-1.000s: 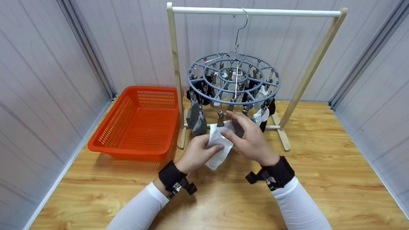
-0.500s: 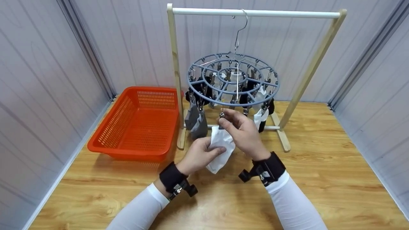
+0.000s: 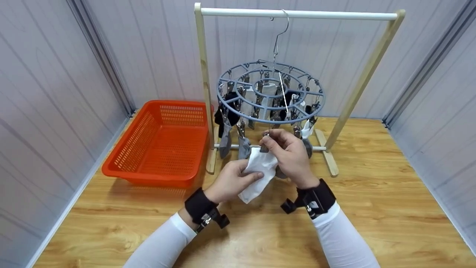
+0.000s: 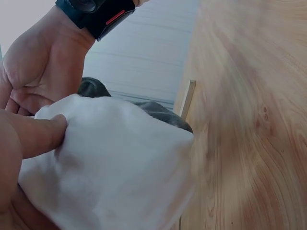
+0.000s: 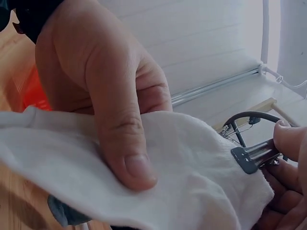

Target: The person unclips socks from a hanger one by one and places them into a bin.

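Note:
A white sock [image 3: 257, 187] hangs at the front of the round clip hanger [image 3: 243, 114]. My left hand [image 3: 231, 179] pinches its middle, thumb on top and fingers behind. In the right wrist view a metal clip [image 5: 253, 156] with dark grey tips sits over the sock's upper edge. My right hand [image 3: 293, 158] pinches that clip by its handles between thumb and fingers. Seen from the left wrist, the white sock [image 4: 120, 158] spreads wide and partly covers a grey sock [image 4: 165, 115] behind it.
The hanger hooks onto the white bar [image 3: 334, 15] of a wooden stand [image 3: 366, 80]. Several grey, black and white socks hang from its other clips. An orange plastic basket [image 3: 156, 178] stands left of the stand. Panelled walls enclose the wooden tabletop [image 3: 390, 208].
My right hand has gone from loosely spread fingers beside the clip to pinching it. The hanger has turned, bringing the clip and the sock's top slightly right. My left hand keeps its hold.

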`<state>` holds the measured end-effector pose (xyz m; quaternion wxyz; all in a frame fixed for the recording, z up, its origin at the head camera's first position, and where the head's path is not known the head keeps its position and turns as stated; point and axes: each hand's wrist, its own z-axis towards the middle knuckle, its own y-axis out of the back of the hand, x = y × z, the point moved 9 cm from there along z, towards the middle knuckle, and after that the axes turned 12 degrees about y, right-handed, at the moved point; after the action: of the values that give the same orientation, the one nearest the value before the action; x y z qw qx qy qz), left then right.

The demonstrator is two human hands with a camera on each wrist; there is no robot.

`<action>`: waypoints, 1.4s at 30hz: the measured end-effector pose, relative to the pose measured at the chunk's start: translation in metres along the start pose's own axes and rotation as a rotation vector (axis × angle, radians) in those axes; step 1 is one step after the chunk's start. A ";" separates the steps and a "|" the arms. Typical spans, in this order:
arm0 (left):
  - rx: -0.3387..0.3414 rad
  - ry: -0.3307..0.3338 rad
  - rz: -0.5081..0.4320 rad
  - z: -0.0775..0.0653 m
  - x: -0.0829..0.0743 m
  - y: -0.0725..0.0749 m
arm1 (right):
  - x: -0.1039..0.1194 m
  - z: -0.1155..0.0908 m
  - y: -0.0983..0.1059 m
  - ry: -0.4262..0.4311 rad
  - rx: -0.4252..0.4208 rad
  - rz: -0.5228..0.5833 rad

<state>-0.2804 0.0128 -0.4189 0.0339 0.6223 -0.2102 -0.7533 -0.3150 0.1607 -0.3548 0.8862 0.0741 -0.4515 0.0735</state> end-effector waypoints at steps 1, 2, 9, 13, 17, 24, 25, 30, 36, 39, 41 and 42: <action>0.001 -0.005 -0.001 0.000 -0.001 0.000 | 0.000 0.000 0.001 0.003 -0.005 -0.006; 0.002 -0.011 0.000 0.000 -0.001 0.000 | 0.001 0.000 0.002 0.007 -0.007 -0.014; -0.028 -0.057 0.015 0.000 -0.005 0.006 | 0.006 0.000 0.006 0.036 -0.027 0.013; -0.040 -0.072 0.032 0.001 -0.007 0.009 | 0.007 0.000 0.009 0.045 -0.058 0.033; -0.041 -0.076 0.019 0.001 -0.010 0.012 | 0.007 -0.001 0.012 0.041 -0.094 0.060; -0.025 -0.056 -0.007 -0.001 -0.011 0.014 | 0.005 -0.002 0.013 0.035 -0.113 0.077; -0.020 -0.055 -0.004 -0.001 -0.012 0.014 | 0.004 -0.002 0.014 0.033 -0.118 0.078; 0.058 -0.038 0.048 -0.002 -0.013 0.014 | 0.002 -0.002 0.017 0.026 -0.138 0.101; 0.166 -0.023 0.200 -0.008 -0.020 0.021 | 0.001 -0.001 0.018 0.038 -0.149 0.124; 0.194 -0.008 0.260 -0.013 -0.026 0.029 | 0.002 -0.001 0.018 0.045 -0.153 0.100; 0.197 -0.006 0.276 -0.016 -0.032 0.037 | 0.004 0.000 0.018 0.058 -0.147 0.067; 0.197 -0.007 0.278 -0.018 -0.035 0.041 | 0.005 0.000 0.018 0.066 -0.145 0.050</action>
<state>-0.2637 -0.0184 -0.3742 0.0762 0.5850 -0.3671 -0.7192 -0.3156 0.1784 -0.3499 0.9014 -0.0042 -0.4280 0.0650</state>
